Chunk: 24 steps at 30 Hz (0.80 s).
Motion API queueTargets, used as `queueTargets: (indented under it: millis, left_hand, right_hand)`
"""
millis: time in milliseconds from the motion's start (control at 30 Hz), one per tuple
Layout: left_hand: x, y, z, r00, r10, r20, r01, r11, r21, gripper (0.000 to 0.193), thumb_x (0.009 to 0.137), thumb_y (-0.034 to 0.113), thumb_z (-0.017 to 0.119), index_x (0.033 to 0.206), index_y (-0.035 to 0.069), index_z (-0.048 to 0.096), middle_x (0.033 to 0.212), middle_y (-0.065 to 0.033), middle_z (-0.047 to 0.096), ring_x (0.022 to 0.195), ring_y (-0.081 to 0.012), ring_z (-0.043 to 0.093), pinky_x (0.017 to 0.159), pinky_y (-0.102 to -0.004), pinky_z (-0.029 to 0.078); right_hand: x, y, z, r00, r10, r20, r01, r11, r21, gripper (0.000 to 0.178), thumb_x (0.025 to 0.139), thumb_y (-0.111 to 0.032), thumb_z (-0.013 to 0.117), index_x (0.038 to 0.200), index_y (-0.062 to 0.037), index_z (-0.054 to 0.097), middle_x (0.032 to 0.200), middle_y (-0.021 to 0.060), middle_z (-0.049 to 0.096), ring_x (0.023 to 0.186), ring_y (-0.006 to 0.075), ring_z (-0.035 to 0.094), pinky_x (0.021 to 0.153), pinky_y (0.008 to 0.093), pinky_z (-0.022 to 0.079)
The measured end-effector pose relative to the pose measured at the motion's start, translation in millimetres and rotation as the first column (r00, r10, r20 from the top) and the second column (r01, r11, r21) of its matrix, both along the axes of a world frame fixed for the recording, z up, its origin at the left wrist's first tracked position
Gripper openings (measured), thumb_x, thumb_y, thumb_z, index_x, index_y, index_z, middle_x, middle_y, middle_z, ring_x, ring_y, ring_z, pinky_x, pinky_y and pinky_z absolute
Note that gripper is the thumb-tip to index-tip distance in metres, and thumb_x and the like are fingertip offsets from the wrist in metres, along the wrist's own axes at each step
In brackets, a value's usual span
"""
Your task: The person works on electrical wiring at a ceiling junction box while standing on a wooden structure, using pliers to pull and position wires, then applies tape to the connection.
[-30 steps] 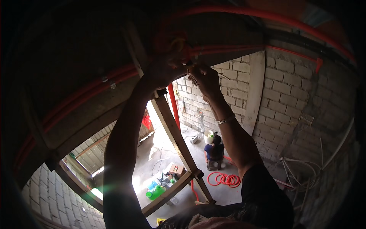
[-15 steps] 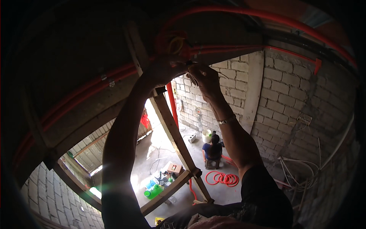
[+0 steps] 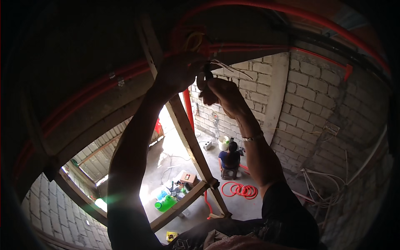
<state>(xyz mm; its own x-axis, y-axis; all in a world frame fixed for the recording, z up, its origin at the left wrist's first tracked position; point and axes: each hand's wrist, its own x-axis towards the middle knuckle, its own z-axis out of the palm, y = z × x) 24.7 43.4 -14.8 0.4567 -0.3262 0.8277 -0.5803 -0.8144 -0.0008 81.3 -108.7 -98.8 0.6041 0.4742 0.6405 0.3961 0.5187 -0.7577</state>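
Both my arms reach up toward a red junction box (image 3: 189, 37) on the dark ceiling, where yellow wires (image 3: 193, 41) are coiled. My left hand (image 3: 177, 73) is closed in deep shadow, its fingers at the base of a few thin, pale-ended wires (image 3: 233, 70) that stick out to the right. Just below and to the right, my right hand (image 3: 223, 93) has its fingers curled closed. By its fingertips is a dark ring-shaped roll (image 3: 201, 81), which looks like electrical tape. A dark strip seems to run up from it toward the wires.
Red conduits (image 3: 98, 96) run along the ceiling. A wooden frame (image 3: 189, 143) stands close below my arms. On the floor far below are a seated person (image 3: 229, 159), a red hose coil (image 3: 239, 190), a green jug (image 3: 166, 203) and a cardboard box (image 3: 188, 178). Block wall (image 3: 308, 83) rises right.
My right hand has moved down and slightly right, away from my left hand. The roll and the wire ends now show more clearly. My left hand stays near the same place.
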Motion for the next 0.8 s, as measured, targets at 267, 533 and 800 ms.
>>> queueTargets:
  millis: [267, 533, 800]
  left_hand:
    - [-5, -2, -1, 0.991, 0.111, 0.067, -0.124, 0.967, 0.222, 0.017, 0.086, 0.021, 0.059, 0.100, 0.013, 0.066, 0.095, -0.0065, 0.066, 0.085, -0.0195, 0.064, 0.076, -0.0312, 0.050]
    - [14, 9, -4, 0.990, 0.073, 0.121, -0.114, 0.917, 0.383, 0.019, 0.082, 0.009, 0.053, 0.094, 0.018, 0.066, 0.078, -0.0013, 0.063, 0.070, -0.0172, 0.062, 0.060, -0.0303, 0.049]
    - [0, 5, -4, 0.945, -0.120, -0.305, 0.047, 0.971, -0.236, 0.013, 0.088, 0.018, 0.056, 0.092, 0.008, 0.063, 0.056, 0.0001, 0.050, 0.044, -0.0056, 0.046, 0.043, -0.0228, 0.037]
  right_hand:
    - [-28, -21, 6, 0.998, 0.068, 0.016, -0.070, 0.990, 0.119, 0.028, 0.093, -0.027, 0.051, 0.083, -0.0006, 0.057, 0.046, -0.0037, 0.035, 0.037, 0.0047, 0.027, 0.038, 0.0223, 0.021]
    - [2, -35, 70, 0.961, 0.217, -0.171, -0.207, 0.975, 0.075, 0.027, 0.091, -0.025, 0.053, 0.067, -0.0134, 0.049, 0.047, -0.0083, 0.029, 0.039, 0.0028, 0.025, 0.040, 0.0191, 0.019]
    - [47, -7, 83, 0.995, 0.062, -0.072, -0.071, 0.989, -0.133, 0.037, 0.093, -0.039, 0.044, 0.083, -0.0063, 0.059, 0.051, -0.0093, 0.035, 0.042, 0.0028, 0.025, 0.040, 0.0186, 0.020]
